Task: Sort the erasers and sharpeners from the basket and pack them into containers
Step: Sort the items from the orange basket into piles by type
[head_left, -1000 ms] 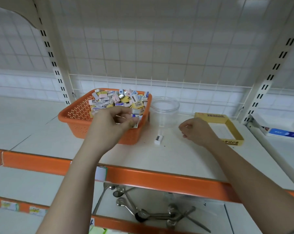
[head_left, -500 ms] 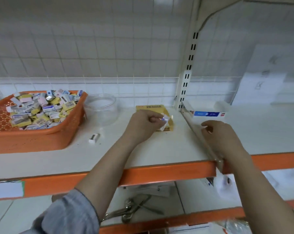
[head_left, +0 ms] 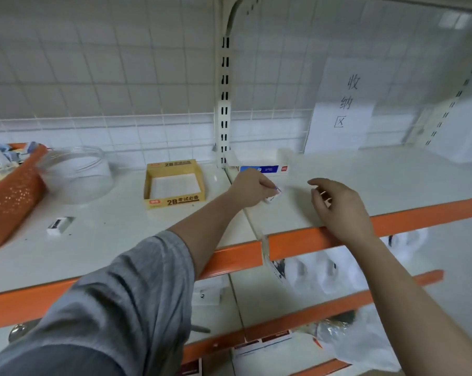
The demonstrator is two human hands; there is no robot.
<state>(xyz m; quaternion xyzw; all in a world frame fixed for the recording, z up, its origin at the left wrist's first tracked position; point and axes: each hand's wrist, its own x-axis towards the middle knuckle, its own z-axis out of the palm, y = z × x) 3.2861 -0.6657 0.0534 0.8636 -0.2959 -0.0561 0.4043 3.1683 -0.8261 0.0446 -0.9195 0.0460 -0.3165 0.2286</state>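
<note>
Reaching across a white shelf (head_left: 365, 172), the left hand (head_left: 252, 188) pinches a small eraser (head_left: 273, 196) just before a white-and-blue box (head_left: 262, 165), while the right hand (head_left: 340, 204) hovers beside it, fingers loosely curled, holding nothing.

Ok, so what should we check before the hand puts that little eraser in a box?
1. Left hand pinches the small eraser: ok.
2. White box close behind that hand: ok.
3. White box open on top: cannot tell.
4. Yellow box open and empty: ok.
5. Right hand holds nothing: ok.
6. Loose eraser lying on the shelf, not packed: not ok.
</note>
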